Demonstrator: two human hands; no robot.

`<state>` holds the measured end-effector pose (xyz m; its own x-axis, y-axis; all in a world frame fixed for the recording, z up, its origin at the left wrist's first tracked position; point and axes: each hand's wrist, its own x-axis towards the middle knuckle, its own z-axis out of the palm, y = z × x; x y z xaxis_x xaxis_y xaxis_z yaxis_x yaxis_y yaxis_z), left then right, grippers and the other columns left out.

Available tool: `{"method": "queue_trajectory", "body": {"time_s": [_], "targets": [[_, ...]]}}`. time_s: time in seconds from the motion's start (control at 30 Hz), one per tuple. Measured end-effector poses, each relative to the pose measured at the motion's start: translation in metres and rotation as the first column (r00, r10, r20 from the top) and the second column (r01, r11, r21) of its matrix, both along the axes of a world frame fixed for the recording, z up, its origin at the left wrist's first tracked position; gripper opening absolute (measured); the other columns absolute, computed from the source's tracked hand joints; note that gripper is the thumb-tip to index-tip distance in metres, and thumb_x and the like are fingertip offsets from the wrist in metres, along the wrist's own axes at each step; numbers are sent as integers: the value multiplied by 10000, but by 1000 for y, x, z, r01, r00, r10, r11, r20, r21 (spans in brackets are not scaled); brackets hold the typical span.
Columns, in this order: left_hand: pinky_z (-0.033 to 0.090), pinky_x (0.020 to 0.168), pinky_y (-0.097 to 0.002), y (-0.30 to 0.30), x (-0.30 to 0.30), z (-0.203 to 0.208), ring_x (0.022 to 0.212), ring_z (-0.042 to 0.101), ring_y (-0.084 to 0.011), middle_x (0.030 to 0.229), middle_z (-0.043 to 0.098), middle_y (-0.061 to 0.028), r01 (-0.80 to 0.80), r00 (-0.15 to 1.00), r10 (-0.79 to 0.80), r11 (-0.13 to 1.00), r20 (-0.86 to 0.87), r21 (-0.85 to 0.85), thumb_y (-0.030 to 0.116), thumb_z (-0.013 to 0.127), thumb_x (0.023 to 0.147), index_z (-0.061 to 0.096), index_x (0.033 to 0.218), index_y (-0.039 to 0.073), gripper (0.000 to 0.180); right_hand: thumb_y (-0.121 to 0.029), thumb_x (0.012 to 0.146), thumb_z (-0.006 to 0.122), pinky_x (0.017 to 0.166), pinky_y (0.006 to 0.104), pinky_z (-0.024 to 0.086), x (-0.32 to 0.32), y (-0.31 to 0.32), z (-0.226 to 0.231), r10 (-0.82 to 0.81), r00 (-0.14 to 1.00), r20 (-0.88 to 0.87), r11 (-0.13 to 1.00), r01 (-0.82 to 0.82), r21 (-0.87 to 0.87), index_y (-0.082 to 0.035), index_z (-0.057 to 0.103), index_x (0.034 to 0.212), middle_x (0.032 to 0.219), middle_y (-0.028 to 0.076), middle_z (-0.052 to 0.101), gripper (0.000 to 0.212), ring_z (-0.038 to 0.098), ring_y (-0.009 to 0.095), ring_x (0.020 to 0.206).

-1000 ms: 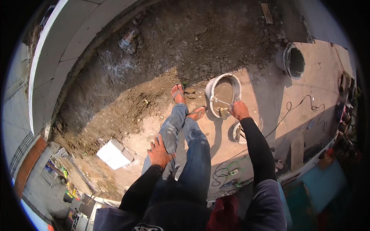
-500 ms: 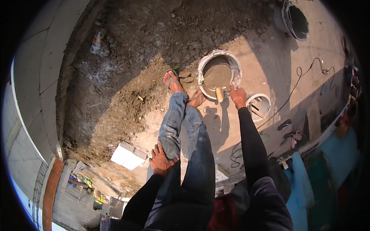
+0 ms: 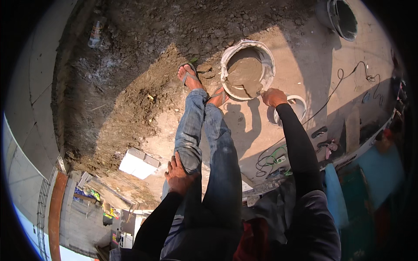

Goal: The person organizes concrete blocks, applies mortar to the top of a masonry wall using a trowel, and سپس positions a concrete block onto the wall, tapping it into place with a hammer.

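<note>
Right hand (image 3: 274,97): at the near-right rim of the large bucket (image 3: 271,63), fingers curled. Whether its grip is clenched on a tool cannot be told; the knuckles hide it. Bucket stands on the ground just beyond the right foot (image 3: 217,96), holding wet grey mortar (image 3: 244,71). Left hand (image 3: 178,175): grip released, palm on the left jeans leg (image 3: 188,135), fingers spread. Smaller white bucket (image 3: 303,107) lies just right of the right hand, partly covered by the forearm. Another bucket (image 3: 324,16) far right; white box (image 3: 136,164) near left.
</note>
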<state>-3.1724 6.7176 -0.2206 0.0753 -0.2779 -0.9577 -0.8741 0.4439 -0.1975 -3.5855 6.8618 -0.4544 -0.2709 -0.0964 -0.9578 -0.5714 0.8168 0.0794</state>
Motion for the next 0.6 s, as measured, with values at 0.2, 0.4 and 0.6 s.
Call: {"method": "queue_trajectory", "body": {"time_s": [0.2, 0.4, 0.6], "targets": [[383, 1132, -629, 7, -19, -17, 1507, 341, -401, 1640, 350, -182, -39, 998, 41, 998, -43, 57, 604, 880, 665, 123, 1668, 105, 1352, -170, 955, 626, 717, 356, 621, -45, 40, -18, 412, 811, -414, 878, -475, -58, -141, 807, 884, 885, 81, 787, 197, 784, 236, 861], [423, 1087, -642, 4, -2, -8, 1472, 388, -421, 1581, 422, -202, -61, 994, 59, 998, -93, -16, 585, 894, 651, 181, 1650, 71, 1330, -247, 977, 608, 771, 372, 625, 26, 42, -25, 195, 966, -170, 978, -204, -40, -60, 788, 1010, 951, 140, 787, 262, 777, 297, 939], [457, 1042, -629, 3, -21, -17, 1449, 411, -427, 1552, 446, -213, -36, 991, 37, 999, -125, 10, 557, 909, 642, 211, 1636, 53, 1315, -358, 1011, 572, 631, 460, 548, 65, 101, -46, -319, 907, 273, 905, 377, -196, -16, 669, 928, 759, 165, 688, 364, 669, 347, 659]]}}
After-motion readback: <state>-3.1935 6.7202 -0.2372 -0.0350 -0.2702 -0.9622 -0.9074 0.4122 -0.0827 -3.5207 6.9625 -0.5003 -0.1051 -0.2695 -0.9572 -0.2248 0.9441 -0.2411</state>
